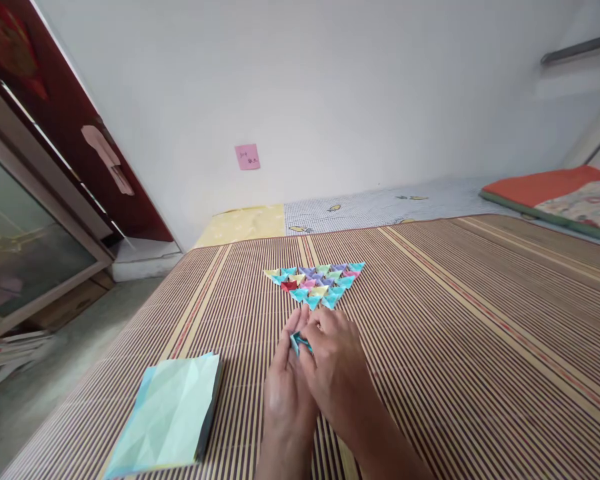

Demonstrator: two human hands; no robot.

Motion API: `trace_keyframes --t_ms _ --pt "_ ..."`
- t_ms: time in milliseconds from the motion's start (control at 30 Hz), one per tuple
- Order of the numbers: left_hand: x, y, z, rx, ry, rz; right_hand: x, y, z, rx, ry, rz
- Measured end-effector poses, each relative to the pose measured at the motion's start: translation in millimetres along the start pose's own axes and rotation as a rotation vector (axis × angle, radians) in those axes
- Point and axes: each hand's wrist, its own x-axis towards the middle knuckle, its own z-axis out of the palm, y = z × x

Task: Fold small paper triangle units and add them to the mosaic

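Observation:
Between my two hands is a small folded piece of blue paper (pixel 298 342), partly covered by fingers. My left hand (pixel 289 380) cups it from below and the left, with the thumb along its edge. From the right, my right hand (pixel 334 350) bends its fingers over the same paper and pinches it. Just beyond my fingertips, several folded paper triangles (pixel 314 283) in blue, purple, yellow, pink, green and red lie in rows on the striped mat (pixel 430 347). Together they form a larger triangle pointing toward me.
A stack of pale green and blue paper sheets (pixel 173 413) lies on the mat at the left. Folded orange and floral bedding (pixel 555 193) sits at the far right. A pink note (pixel 247 157) is stuck to the white wall (pixel 330 80). Left of the mat is floor (pixel 95 320).

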Motion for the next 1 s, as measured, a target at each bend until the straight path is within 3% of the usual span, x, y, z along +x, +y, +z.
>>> trace_keyframes --t_ms 233,367,533,700,900,1000 --pt "5 5 -2.2 -0.049 -0.028 -0.254 3 12 1 0.014 -0.058 -0.087" --pt "8 11 -10.3 -0.083 -0.066 -0.288 3 15 6 0.024 -0.120 -0.123" --pt "10 6 -15.1 -0.119 -0.034 -0.268 3 18 10 0.071 -0.120 -0.124" --pt "8 4 -7.5 -0.135 0.038 -0.232 3 19 9 0.162 -0.160 -0.105" --pt "8 9 -3.0 -0.155 0.080 -0.102 8 22 -9 0.424 -0.198 -0.053" --pt "9 10 -5.2 -0.136 0.087 -0.015 10 29 -16 0.484 -0.149 -0.020"
